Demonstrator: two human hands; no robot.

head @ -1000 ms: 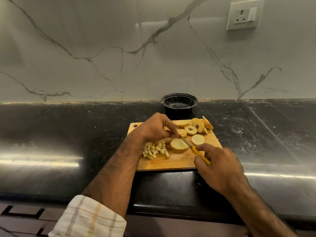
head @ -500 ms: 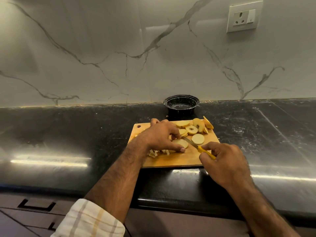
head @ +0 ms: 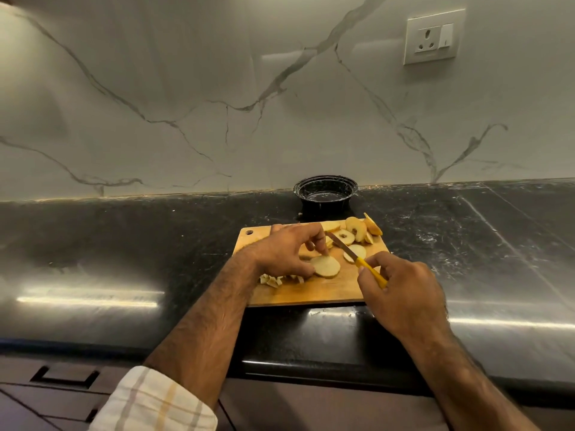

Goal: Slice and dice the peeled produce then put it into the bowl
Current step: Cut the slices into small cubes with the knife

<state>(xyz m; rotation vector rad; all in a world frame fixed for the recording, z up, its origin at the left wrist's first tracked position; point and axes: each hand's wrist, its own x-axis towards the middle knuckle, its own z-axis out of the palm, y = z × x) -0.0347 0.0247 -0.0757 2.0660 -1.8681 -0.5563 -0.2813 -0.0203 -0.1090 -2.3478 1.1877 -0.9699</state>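
1. Produce slice (head: pixel 325 266), a pale round disc, lies flat at the middle of the cutting board (head: pixel 314 292); the left hand (head: pixel 287 253) pinches its left rim.
2. Right hand (head: pixel 401 290) grips the yellow-handled knife (head: pixel 357 258), whose long axis runs from lower right to upper left, tip above the slices (head: pixel 351 233).
3. Dark surface (head: pixel 124 244) lies open on both sides of the board; the bowl (head: pixel 325 194) stands just beyond the board's far edge.
4. Diced bits (head: pixel 273 279) are partly hidden under the left wrist.

Cutting board (head: pixel 311 293) on counter (head: pixel 124 244); bowl (head: pixel 325 194) behind it; slices (head: pixel 351 231) on board's far right.
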